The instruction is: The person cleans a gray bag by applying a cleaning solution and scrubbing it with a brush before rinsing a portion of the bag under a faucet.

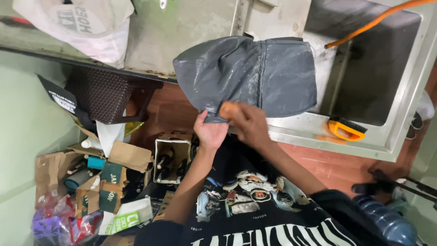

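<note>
A wet grey bag-like piece of fabric [255,73] lies spread over the edge of a metal sink [391,132]. My left hand [210,130] pinches the lower corner of this grey fabric. My right hand [248,123] is closed around a small orange object [227,109], pressed against the fabric's bottom edge right beside my left hand. What the orange object is cannot be told; most of it is hidden by my fingers.
An orange scrubbing brush [346,129] rests on the sink rim. An orange hose [373,20] runs into the dark basin. A brown woven stool [107,93], a white sack [82,23], cardboard boxes [132,157] with bottles and plastic litter crowd the floor at left. A blue water jug [387,221] stands at lower right.
</note>
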